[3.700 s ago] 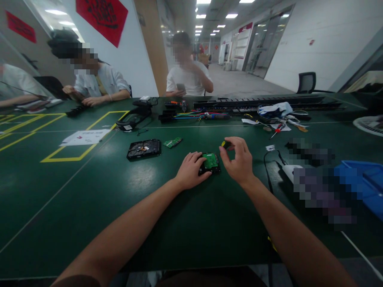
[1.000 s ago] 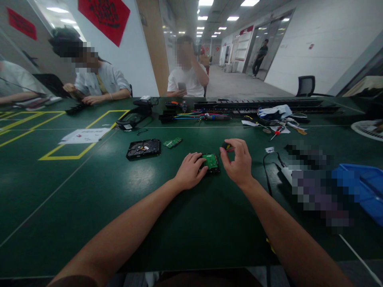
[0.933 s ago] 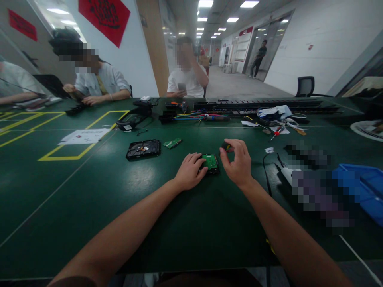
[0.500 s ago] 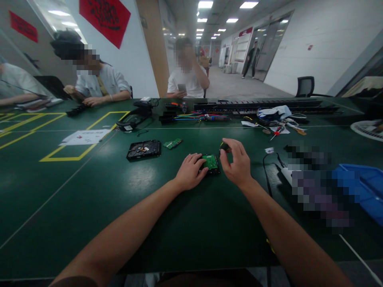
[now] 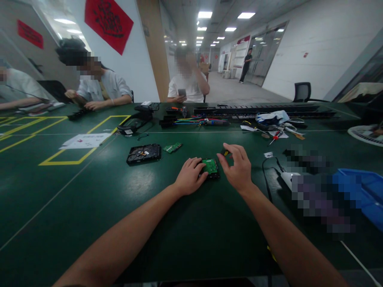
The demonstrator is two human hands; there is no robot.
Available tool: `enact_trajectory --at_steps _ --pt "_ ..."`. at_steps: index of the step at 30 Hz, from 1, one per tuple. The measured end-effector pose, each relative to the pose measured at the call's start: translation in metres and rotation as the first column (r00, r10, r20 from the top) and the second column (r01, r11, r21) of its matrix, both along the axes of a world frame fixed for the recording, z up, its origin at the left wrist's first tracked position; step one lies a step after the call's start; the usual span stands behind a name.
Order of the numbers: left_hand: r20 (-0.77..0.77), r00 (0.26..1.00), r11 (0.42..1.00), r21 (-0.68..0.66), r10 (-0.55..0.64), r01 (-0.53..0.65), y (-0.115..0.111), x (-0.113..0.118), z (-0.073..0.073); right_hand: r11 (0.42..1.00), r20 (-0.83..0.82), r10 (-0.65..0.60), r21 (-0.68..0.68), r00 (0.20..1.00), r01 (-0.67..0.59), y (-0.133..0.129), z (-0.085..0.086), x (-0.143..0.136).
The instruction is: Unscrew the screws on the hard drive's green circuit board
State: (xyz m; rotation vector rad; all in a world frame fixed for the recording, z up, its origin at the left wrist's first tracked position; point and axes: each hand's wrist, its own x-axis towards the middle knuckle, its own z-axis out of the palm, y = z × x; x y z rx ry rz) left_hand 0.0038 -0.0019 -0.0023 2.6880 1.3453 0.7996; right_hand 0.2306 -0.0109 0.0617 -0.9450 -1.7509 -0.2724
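My left hand [image 5: 189, 175] holds a hard drive [image 5: 213, 174] down on the green table, fingers over its left part and thumb at the near side. A green circuit board [image 5: 210, 164] faces up on the drive. Just right of it, my right hand [image 5: 237, 162] pinches a small black-and-yellow tool [image 5: 225, 152], apparently a screwdriver, between thumb and fingers. Its shaft cannot be made out. Another black hard drive [image 5: 144, 154] lies to the left, with a loose green circuit board [image 5: 172, 148] beside it.
At the back lie colored wires [image 5: 194, 120], long black rails [image 5: 263, 110], a red-handled screwdriver [image 5: 277, 136] and a crumpled cloth [image 5: 272, 118]. A blue tray [image 5: 365, 191] stands at right. Two papers [image 5: 85, 140] lie left. Several people sit across or stand beyond the table.
The black-and-yellow tool has tilted in my right hand and shows more yellow. My left hand stays on the hard drive. The view has tipped slightly upward.
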Motion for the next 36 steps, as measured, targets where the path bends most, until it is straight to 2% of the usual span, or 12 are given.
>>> enact_trajectory --at_steps 8,16,22,31,36 --pt "-0.001 1.0 1.0 0.006 -0.001 0.001 0.001 0.0004 -0.0026 0.999 0.004 0.042 0.003 0.999 -0.042 -0.0019 -0.0008 -0.0032" --pt "0.003 1.0 1.0 0.025 -0.005 0.005 0.0016 0.0014 -0.0052 1.0 0.002 -0.003 -0.011 1.0 0.003 -0.0011 -0.0032 -0.0014" --pt "0.013 1.0 1.0 0.028 -0.003 0.003 0.0014 0.0018 -0.0061 0.998 0.007 0.031 -0.058 0.999 -0.031 -0.0038 -0.0016 -0.0032" --pt "0.021 1.0 1.0 0.026 -0.013 0.012 0.0045 -0.0006 -0.0095 1.0 -0.016 -0.001 -0.029 1.0 0.0 -0.002 -0.0036 -0.0026" --pt "-0.001 1.0 1.0 0.006 -0.007 0.007 0.0043 -0.0008 -0.0085 0.998 -0.019 0.042 -0.049 0.999 -0.043 -0.0012 -0.0045 -0.0035"
